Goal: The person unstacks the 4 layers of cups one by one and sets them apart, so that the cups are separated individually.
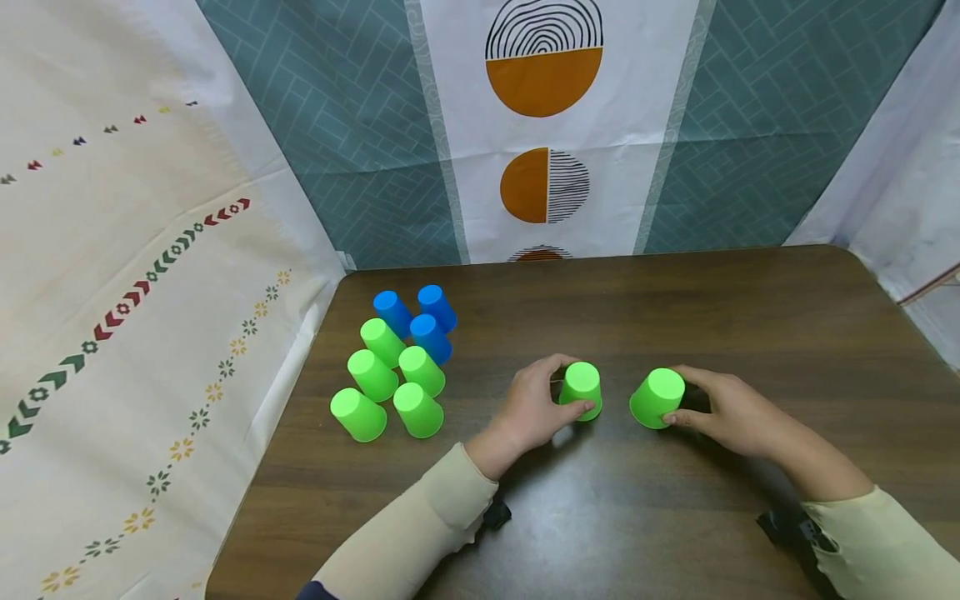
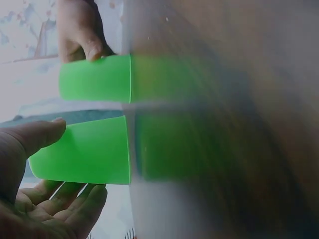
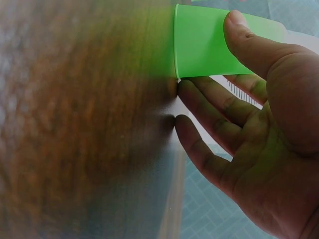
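Two green cups stand upside down near the middle of the table. My left hand (image 1: 534,406) holds the left green cup (image 1: 581,388), thumb on its near side and fingers behind. In the left wrist view that cup (image 2: 87,154) has its rim at the tabletop, between thumb and fingers. A short gap to the right, my right hand (image 1: 731,410) holds the other green cup (image 1: 655,400) from its right side. The right wrist view has the thumb on this cup's wall (image 3: 204,45), with two fingertips down at the table surface.
On the left of the brown table (image 1: 750,317) stands a cluster of upturned cups: several green ones (image 1: 360,417) in front and three blue ones (image 1: 431,337) behind. A patterned cloth (image 1: 360,125) hangs past the far edge, a white one (image 1: 150,333) at the left.
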Demonstrator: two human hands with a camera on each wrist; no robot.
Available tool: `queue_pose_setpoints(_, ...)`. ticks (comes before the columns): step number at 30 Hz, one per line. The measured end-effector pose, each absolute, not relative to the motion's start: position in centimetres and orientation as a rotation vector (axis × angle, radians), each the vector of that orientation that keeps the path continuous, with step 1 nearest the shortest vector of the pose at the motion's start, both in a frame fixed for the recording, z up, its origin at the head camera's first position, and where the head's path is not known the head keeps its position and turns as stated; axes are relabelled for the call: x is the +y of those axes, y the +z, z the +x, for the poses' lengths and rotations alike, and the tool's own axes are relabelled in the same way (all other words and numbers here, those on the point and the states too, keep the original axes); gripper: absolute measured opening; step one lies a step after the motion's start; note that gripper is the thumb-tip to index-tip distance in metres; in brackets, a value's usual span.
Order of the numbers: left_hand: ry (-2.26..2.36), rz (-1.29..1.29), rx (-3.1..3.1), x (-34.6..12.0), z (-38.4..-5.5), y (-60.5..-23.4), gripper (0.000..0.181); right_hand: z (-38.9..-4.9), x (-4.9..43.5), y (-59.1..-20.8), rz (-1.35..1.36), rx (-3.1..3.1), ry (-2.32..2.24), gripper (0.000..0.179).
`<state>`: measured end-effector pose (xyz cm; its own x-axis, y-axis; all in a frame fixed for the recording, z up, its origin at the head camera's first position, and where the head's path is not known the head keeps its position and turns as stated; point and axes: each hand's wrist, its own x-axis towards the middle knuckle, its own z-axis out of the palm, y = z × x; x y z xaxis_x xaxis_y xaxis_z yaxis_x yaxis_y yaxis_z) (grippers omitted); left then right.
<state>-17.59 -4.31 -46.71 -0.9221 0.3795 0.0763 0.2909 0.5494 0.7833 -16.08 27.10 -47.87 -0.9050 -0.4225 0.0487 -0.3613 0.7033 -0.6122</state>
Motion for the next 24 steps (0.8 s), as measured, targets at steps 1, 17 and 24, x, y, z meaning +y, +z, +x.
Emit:
queue_pose_setpoints(1,1.321,0.575,2.684,-4.7,-17.6,-46.7,0.055,-16.1,27.1,-47.9,-0.647,2.812,-0.977,0.062)
queue_pose_setpoints(17,1.469,0.408,2.735,-10.7,-17.0,-46.8,0.056,-15.9,26.9,-47.8,-0.642,2.803,-0.978,0.064)
queue_pose_setpoints(24,1.446,0.373,2.798,-12.8,-16.2,-46.8,0.055,-15.8,26.9,-47.7,-0.633,2.79,-0.983,0.067)
